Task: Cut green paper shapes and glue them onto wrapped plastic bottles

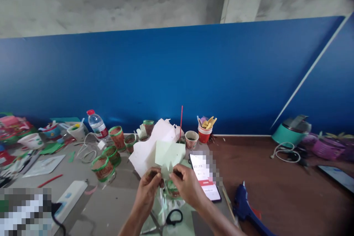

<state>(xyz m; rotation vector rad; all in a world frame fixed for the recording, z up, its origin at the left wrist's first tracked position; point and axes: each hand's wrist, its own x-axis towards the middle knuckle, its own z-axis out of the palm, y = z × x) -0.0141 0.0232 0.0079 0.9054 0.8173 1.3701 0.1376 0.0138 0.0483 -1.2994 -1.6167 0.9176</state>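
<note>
Both of my hands pinch a small pale green paper cutout (pixel 166 171) with pointed tips, held up over the table. My left hand (pixel 149 187) has its thumb and fingers closed on the left edge. On the right edge, my right hand (pixel 186 183) grips it the same way. Right behind the cutout is a larger pale green sheet (pixel 170 151), in front of crumpled white paper (pixel 155 140). Below my hands stands a cup with a green rim (pixel 173 191), partly hidden. Black-handled scissors (pixel 174 217) lie nearer to me.
A phone (pixel 203 177) lies to the right of my hands, and a blue glue gun (pixel 245 204) farther right. Several brown and green cups (pixel 103 167) stand at left, near a water bottle (pixel 97 123). A white power strip (pixel 69 201) lies front left. A blue partition (pixel 177 77) closes the back.
</note>
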